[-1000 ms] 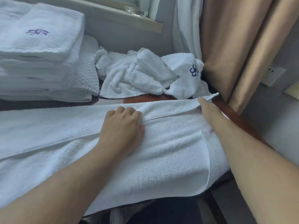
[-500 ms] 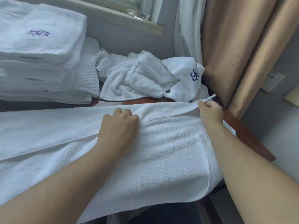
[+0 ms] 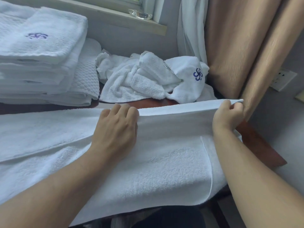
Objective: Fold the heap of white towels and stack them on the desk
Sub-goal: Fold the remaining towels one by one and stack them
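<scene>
Pinching the far edge of a large white towel [image 3: 148, 162], the right hand [image 3: 227, 115] lifts its corner while the left hand [image 3: 116, 129] curls its fingers over the same edge. It drapes across the wooden desk [image 3: 256, 145]. Behind lie a crumpled towel heap [image 3: 143, 79] and, left, a folded stack [image 3: 41, 55].

Spread towel [image 3: 148, 162] is running off the left edge and covering most of the tabletop [image 3: 256, 145], with only the red-brown right corner showing. Left hand [image 3: 115, 129] fingertips are curling out of sight over the towel's raised fold. Folded stack [image 3: 41, 63] is getting cropped at left and top, the tag [image 3: 165, 65] on the crumpled heap [image 3: 139, 79] is showing too tiny to read, and the tan curtain [image 3: 238, 46] is blurring.
</scene>
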A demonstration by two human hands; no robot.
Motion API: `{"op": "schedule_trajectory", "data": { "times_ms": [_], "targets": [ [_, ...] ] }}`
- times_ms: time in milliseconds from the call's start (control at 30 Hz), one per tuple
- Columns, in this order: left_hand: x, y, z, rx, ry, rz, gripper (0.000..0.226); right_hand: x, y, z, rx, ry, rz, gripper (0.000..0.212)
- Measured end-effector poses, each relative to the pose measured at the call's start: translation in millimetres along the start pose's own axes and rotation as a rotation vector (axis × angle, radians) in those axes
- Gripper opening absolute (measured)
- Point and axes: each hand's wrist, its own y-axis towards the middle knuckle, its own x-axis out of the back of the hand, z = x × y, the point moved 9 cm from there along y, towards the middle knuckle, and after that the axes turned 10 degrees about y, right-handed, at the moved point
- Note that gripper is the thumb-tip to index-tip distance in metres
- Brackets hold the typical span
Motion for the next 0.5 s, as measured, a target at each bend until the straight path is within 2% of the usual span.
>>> {"op": "schedule_trajectory", "data": {
  "times_ms": [100,167,267,333,400,500],
  "targets": [
    [2,-1,-7,-0.048,-0.052,0.009,0.018,9,11,-6,-0.161,-0.031,0.048,0.032],
    [-3,-2,-9,-0.089,-0.057,0.053,0.028,15,11,-14,-0.233,-0.09,0.121,0.026],
    [-11,-4,-12,-0.168,-0.064,0.127,0.035,27,3,-15,-0.1,-0.258,0.21,0.026],
    [-12,-5,-14,-0.208,-0.104,0.136,0.028,29,-4,-22,-0.08,-0.306,0.268,0.028],
    [-10,-6,-16,-0.245,-0.129,0.116,0.02,34,-3,-18,-0.035,-0.268,0.224,0.027],
    [-3,-8,-17,-0.269,-0.165,0.058,0.014,52,-2,-4,0.058,-0.119,0.063,0.019]
  ]
}}
